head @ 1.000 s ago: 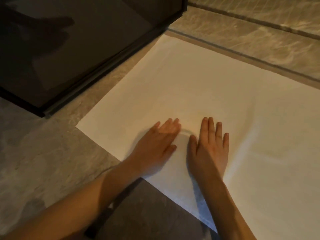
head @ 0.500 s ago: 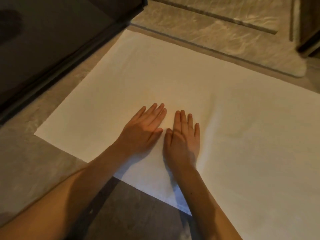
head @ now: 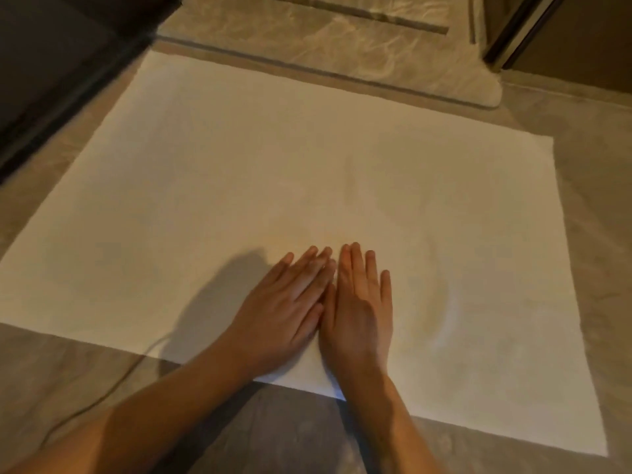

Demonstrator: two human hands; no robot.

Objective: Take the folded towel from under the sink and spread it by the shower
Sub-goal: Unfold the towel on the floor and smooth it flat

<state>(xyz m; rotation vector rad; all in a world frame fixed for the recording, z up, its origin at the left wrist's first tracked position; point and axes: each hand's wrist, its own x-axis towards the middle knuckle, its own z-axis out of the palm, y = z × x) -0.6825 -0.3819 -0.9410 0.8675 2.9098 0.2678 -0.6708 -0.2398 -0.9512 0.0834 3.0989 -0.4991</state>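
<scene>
Neither hand has a grip on anything: both lie flat, palms down, fingers straight and spread only a little. The left hand [head: 285,313] and the right hand [head: 359,313] press side by side on the towel [head: 273,186], touching each other along the thumb and forefinger edges, their fingertips pointing away from the person. They rest close to the towel's near edge, roughly midway along it, and both bare forearms cross that edge from the bottom of the view. The left hand throws a dark shadow onto the cloth just to its left.

The towel is white, fully unfolded and spread flat on the floor [head: 595,206], with all four edges laid out and only faint soft creases to the right of the hands. Its far edge runs just beside a raised marble-patterned threshold [head: 307,39] that has a dark groove along it. At the far right a pale rounded mat corner [head: 485,87] lies just past the towel's far corner, next to a dark upright frame [head: 513,32]. Along the left side, a dark panel with a dark rail [head: 61,87] runs diagonally near the towel's left edge, apart from it. The floor around the towel is grey-brown stone-look tile, and a thin dark cord [head: 113,388] trails across it at the lower left.
</scene>
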